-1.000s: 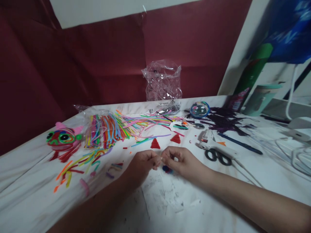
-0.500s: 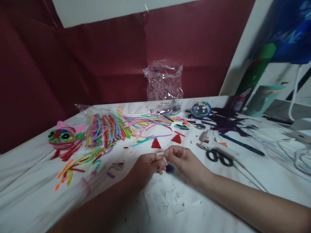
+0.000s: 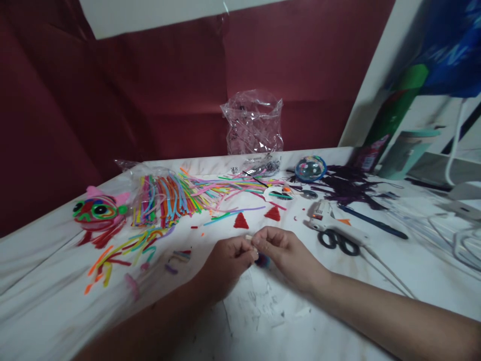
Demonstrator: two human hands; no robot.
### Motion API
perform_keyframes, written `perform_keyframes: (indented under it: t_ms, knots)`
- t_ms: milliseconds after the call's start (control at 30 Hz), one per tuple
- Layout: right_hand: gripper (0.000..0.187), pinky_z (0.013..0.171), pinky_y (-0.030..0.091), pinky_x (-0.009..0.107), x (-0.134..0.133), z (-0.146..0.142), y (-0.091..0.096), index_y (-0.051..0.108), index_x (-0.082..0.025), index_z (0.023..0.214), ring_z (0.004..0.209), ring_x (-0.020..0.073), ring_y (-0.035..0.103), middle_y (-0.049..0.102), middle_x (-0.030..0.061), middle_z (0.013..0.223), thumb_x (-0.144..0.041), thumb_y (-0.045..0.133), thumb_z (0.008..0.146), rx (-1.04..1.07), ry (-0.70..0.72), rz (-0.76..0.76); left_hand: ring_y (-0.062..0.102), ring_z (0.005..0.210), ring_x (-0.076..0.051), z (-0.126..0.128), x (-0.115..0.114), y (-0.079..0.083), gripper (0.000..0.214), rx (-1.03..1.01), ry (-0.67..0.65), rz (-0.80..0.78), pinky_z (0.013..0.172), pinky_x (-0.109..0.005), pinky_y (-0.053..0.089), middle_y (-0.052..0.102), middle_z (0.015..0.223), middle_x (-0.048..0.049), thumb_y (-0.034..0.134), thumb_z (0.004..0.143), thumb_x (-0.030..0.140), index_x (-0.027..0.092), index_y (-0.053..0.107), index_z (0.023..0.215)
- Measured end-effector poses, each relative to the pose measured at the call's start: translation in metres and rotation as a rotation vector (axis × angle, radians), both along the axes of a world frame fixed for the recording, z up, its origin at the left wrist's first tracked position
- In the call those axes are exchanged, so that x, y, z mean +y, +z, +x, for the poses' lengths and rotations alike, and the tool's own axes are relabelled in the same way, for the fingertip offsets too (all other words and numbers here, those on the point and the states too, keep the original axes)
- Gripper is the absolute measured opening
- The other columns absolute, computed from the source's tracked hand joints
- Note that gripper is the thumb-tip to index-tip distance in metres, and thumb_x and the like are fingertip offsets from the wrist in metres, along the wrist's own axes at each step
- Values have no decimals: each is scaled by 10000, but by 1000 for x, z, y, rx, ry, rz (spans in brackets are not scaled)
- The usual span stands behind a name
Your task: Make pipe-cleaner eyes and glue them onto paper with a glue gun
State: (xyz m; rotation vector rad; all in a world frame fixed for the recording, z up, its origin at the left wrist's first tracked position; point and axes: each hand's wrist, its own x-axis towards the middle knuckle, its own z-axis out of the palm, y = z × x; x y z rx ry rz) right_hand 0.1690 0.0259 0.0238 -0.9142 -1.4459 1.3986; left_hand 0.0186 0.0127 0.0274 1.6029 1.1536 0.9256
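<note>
My left hand [image 3: 233, 258] and my right hand [image 3: 285, 253] meet above the near middle of the table, fingertips touching. Between the pinched fingers of both is a short cream pipe cleaner [image 3: 249, 237]; only a small bit of it shows, the rest being hidden. Just below the fingertips, a dark blue and red fuzzy piece [image 3: 263, 259] is partly covered by my right hand. Beyond the hands lie two red fuzzy triangles, one on the left [image 3: 241, 220] and another on the right [image 3: 272, 213].
Bundled coloured pipe cleaners [image 3: 165, 200] lie at the left, beside a pink and red pipe-cleaner animal face [image 3: 97, 213]. At the right are a white glue gun [image 3: 326, 220], black-handled scissors [image 3: 338, 243] and a dark blue pen [image 3: 372, 222]. A clear dome [image 3: 310, 169] stands farther back.
The fingers of my left hand have curled closer in. Less of the cream pipe cleaner shows between the two hands, which stay in nearly the same place.
</note>
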Motion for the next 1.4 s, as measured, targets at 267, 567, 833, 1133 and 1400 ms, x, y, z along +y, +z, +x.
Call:
perform_keyframes:
  t_ms: [267,567,833,1133,1400]
  knots:
    - [241,495,370,243,25,17,9,557,-192,588,526,123,473,535,-16,550,-346,477,755,-540,17,242,397,554,-119,-3,5,-3,268,210,124,91,545,-241,297,403,535,47,478,778,355,179,491,577]
    - [161,437,319,232,25,37,-3,631,-176,519,443,114,458,568,-14,460,-173,592,676,-904,-11,187,473,596,-130,-5,5,-9,183,482,80,317,571,-241,312,490,594,21,476,769,202,178,482,587]
    - [222,612,436,268,14,54,-11,694,-186,851,657,176,586,673,37,737,-95,557,703,-961,-38,396,526,660,-141,-3,3,-13,120,602,5,320,599,-239,357,551,676,1,502,745,131,178,544,643]
    - [225,746,505,335,16,52,-23,711,-167,886,803,219,629,693,93,862,-73,574,734,-902,-23,561,576,879,-221,-4,2,-25,166,654,-134,450,783,-323,442,620,896,-71,547,766,152,154,642,902]
    - [234,745,510,331,15,54,-28,702,-142,956,807,217,622,679,96,848,-94,584,759,-849,-9,529,567,855,-221,-5,3,-26,169,675,-159,476,773,-340,448,607,886,-76,536,762,144,140,636,899]
